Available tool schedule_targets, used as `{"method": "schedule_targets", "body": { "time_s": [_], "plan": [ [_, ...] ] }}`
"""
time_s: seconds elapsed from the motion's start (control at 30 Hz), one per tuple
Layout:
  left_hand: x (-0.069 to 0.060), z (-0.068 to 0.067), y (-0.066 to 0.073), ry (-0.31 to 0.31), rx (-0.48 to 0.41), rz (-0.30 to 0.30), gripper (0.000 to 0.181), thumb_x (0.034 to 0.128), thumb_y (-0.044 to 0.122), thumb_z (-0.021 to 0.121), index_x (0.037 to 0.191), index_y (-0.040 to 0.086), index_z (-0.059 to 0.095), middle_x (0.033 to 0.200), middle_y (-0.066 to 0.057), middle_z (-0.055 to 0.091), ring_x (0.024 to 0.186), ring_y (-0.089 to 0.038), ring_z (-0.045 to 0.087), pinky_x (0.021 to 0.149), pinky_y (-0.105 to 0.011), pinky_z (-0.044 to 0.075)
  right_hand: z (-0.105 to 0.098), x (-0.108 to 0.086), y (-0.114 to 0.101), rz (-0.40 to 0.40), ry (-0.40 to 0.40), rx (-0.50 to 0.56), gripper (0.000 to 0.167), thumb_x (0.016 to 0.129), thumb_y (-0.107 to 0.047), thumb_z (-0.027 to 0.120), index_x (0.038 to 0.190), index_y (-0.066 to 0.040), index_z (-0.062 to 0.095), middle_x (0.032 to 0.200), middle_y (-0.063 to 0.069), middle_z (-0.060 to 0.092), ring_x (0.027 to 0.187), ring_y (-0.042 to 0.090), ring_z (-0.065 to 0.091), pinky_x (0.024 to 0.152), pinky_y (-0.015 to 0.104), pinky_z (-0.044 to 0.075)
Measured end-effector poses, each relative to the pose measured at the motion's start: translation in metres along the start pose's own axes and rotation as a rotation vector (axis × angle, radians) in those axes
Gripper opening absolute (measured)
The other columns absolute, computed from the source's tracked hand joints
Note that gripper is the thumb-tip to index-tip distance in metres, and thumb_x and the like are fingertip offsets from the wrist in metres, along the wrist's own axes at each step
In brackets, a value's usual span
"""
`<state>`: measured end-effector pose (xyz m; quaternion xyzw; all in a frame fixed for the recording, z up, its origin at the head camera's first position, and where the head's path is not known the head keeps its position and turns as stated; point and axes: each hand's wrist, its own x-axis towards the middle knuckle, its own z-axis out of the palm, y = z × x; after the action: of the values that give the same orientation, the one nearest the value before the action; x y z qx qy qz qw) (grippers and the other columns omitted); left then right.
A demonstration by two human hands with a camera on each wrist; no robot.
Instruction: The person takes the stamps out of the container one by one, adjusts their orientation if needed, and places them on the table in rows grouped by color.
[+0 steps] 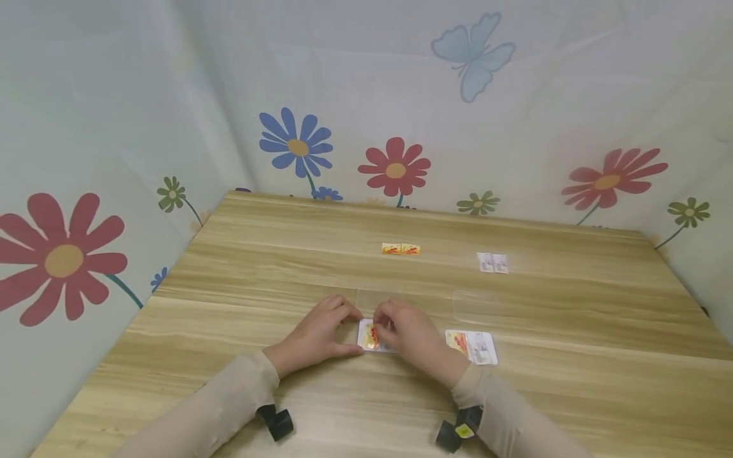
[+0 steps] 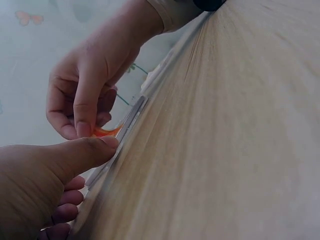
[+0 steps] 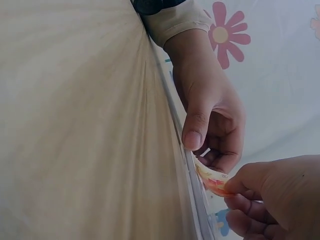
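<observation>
In the head view, my left hand (image 1: 314,336) holds the left side of a small white card (image 1: 361,332), thumb at its near corner and fingertips at its far corner. The thumb of that left hand (image 2: 55,167) lies along the card's edge in the left wrist view. My right hand (image 1: 417,340) is over the card's right part, hiding it. Between right thumb and index finger is pinched an orange-yellow sticker (image 3: 212,181), curved upward, its other end at the card. The right wrist view shows the right hand (image 3: 282,195) facing the left fingers.
Right of my hands lies another white card (image 1: 491,356) bearing an orange and a grey picture. Farther back are two orange-yellow pieces (image 1: 401,249) and two pale grey pieces (image 1: 492,263). A clear rectangular sheet (image 1: 475,306) lies behind each card. A flowered curtain (image 1: 355,76) encloses the table.
</observation>
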<state>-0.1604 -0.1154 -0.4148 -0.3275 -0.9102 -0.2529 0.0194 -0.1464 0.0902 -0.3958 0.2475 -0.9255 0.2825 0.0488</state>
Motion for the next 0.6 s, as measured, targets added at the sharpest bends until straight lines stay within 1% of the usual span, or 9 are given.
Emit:
{"method": "schedule_targets", "body": {
  "time_s": [0.17, 0.3, 0.53, 0.6],
  "plan": [
    [0.0, 0.0, -0.001, 0.001, 0.004, 0.002, 0.05, 0.0724, 0.04, 0.082, 0.109, 0.01, 0.065, 0.106, 0.001, 0.059, 0.101, -0.015, 0.054, 0.091, -0.034, 0.048, -0.004, 0.0, -0.002, 0.039, -0.046, -0.008, 0.005, 0.082, -0.01, 0.067, 0.08, -0.013, 0.063, 0.073, -0.005, 0.059, 0.066, 0.006, 0.05, 0.06, 0.019, 0.041],
    [0.0, 0.001, -0.001, 0.004, 0.001, 0.01, 0.05, 0.0724, 0.04, 0.081, 0.109, 0.01, 0.065, 0.107, 0.001, 0.059, 0.101, -0.014, 0.054, 0.091, -0.034, 0.048, -0.006, 0.0, -0.002, 0.047, -0.071, -0.014, 0.005, 0.082, -0.011, 0.067, 0.079, -0.014, 0.063, 0.074, -0.005, 0.061, 0.065, 0.006, 0.05, 0.059, 0.02, 0.041],
    [0.0, 0.002, -0.002, 0.025, 0.009, 0.038, 0.049, 0.0719, 0.04, 0.082, 0.108, 0.011, 0.065, 0.105, 0.002, 0.059, 0.099, -0.014, 0.053, 0.089, -0.033, 0.048, -0.011, 0.001, -0.004, 0.099, -0.124, 0.022, 0.006, 0.084, -0.014, 0.067, 0.079, -0.015, 0.063, 0.074, -0.005, 0.062, 0.062, 0.005, 0.049, 0.056, 0.02, 0.04],
    [0.0, 0.002, -0.003, 0.026, 0.007, 0.039, 0.049, 0.072, 0.04, 0.082, 0.107, 0.011, 0.065, 0.105, 0.001, 0.059, 0.099, -0.014, 0.053, 0.089, -0.033, 0.047, -0.014, 0.001, -0.005, 0.102, -0.131, 0.034, 0.007, 0.084, -0.013, 0.066, 0.079, -0.015, 0.063, 0.073, -0.006, 0.061, 0.061, 0.005, 0.048, 0.054, 0.019, 0.04]
  ]
}}
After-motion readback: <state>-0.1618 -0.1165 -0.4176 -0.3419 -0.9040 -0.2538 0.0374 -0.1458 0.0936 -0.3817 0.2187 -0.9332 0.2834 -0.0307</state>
